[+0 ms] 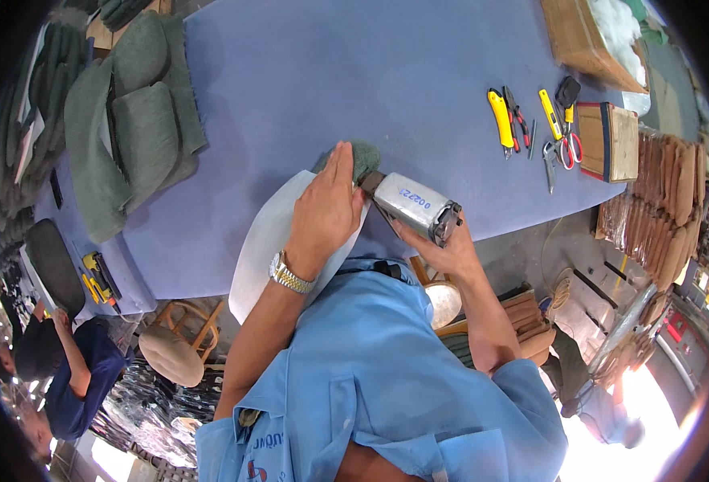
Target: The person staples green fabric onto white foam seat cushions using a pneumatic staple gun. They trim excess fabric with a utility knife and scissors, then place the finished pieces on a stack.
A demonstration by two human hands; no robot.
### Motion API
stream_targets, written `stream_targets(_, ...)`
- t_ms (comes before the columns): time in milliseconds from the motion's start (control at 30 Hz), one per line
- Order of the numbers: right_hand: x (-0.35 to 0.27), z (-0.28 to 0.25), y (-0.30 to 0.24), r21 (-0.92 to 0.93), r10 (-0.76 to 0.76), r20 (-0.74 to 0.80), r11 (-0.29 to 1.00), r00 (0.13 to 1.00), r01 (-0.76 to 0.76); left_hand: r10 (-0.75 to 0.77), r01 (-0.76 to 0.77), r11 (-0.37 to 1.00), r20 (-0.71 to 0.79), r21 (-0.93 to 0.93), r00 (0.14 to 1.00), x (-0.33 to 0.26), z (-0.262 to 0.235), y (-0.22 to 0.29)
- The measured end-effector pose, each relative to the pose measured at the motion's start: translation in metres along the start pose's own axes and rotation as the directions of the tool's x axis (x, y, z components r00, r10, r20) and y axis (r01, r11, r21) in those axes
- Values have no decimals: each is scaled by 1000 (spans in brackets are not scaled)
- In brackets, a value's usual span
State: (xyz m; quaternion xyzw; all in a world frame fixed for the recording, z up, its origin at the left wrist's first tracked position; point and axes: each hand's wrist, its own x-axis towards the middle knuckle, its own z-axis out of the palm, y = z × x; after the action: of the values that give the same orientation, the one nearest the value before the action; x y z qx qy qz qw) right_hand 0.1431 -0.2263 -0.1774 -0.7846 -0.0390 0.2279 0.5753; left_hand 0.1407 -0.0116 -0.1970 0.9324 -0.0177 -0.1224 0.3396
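Observation:
My right hand (452, 251) is wrapped round a silver staple gun (409, 202). The tool's dark nose meets the edge of a white-backed panel (264, 241), beside a strip of dark green fabric (366, 156) at the far end. My left hand (328, 210) lies over the panel and fabric with its fingers stretched out, pressing down next to the nose. The panel leans across the table's near edge against my front. Where exactly the nose touches is partly hidden by my left hand and the tool.
Green fabric pieces (142, 120) lie on the blue table (290, 88) at left. A yellow cutter (500, 120), pliers (517, 116) and scissors (568, 150) lie at right, near a small box (609, 143) and a carton (583, 40) of white stuffing. People work at lower left and lower right.

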Motion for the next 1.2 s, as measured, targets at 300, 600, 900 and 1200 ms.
stream_targets(300,7,-15,-1,-241,-109,149,960,983,143,55,-55,998,-45,3,997,1,11,-2)
stream_targets(600,5,-1,20,-123,-259,86,955,962,268,-17,17,999,-7,37,1000,0,4,5)
stream_targets(900,1,8,19,-93,-362,-13,929,932,359,51,-49,998,-61,36,997,0,9,-8)
stream_targets(1200,5,-5,-4,-115,-148,132,980,980,163,44,-42,999,-103,27,994,-3,16,-1)
